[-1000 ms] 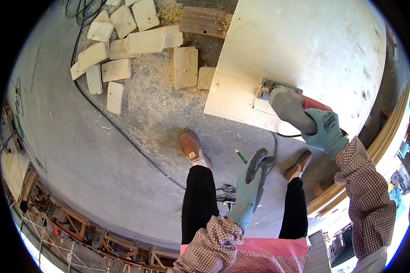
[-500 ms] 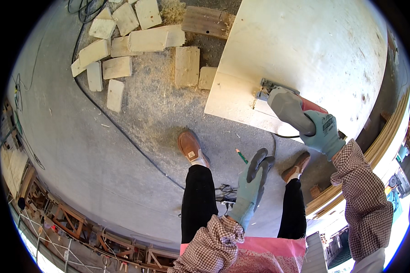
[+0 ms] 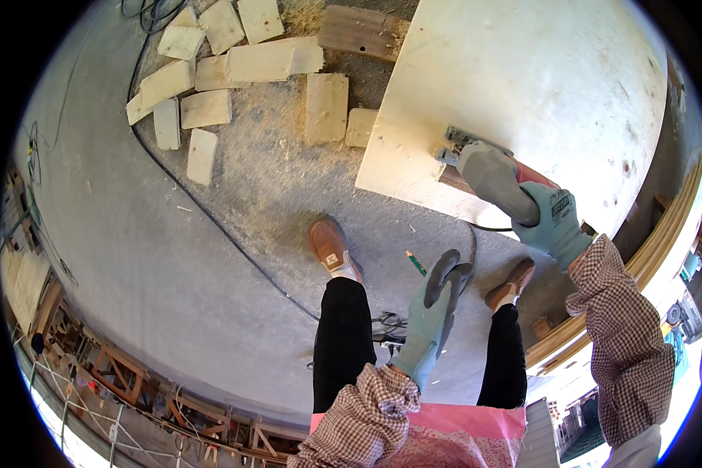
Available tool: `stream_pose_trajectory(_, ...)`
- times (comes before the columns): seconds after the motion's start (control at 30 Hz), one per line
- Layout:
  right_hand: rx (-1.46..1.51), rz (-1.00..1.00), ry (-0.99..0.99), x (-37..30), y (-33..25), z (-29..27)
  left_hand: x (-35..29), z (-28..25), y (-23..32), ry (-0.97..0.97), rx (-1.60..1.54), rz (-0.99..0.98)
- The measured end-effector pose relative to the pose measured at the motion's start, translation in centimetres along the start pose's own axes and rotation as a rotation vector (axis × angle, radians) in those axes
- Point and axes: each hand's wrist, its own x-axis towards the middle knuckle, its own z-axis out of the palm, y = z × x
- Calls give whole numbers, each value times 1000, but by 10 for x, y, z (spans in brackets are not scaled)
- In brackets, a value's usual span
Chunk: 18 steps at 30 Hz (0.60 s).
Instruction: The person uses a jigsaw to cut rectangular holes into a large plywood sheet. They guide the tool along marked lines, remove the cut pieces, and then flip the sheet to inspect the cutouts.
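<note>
My right hand (image 3: 507, 187), in a teal and grey work glove, is wrapped round a red and grey jigsaw (image 3: 464, 140). The tool rests on a large pale plywood sheet (image 3: 538, 86), close to its near edge. A brown rectangular patch (image 3: 454, 179) shows right beside the jigsaw; whether it is a gap or a piece of wood I cannot tell. Lower down, gloved alike, my left hand (image 3: 435, 312) hangs above the floor between my feet with its fingers bent together. From its left side sticks a green pencil (image 3: 416, 263), which appears gripped in it.
Several pale wood offcuts (image 3: 261, 62) and sawdust lie on the floor at the upper left. A black cable (image 3: 203, 207) crosses the concrete. Stacked boards (image 3: 647, 249) stand at the right. Wooden frames (image 3: 121, 374) line the lower left rim.
The jigsaw has shifted slightly left over the sheet. A pale patch beside it has become brown. The rest of the view has drifted a little; my left hand looks much the same.
</note>
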Motion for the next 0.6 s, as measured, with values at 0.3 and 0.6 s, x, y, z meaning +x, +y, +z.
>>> stream_pose_trajectory(0.3, 37, 7, 55, -8, -3, 6, -4, -3, -5, 25, -4, 23)
stream_pose_trajectory(0.6, 63, 7, 62, -19, 1, 13, -9, -4, -32, 28, -5, 3)
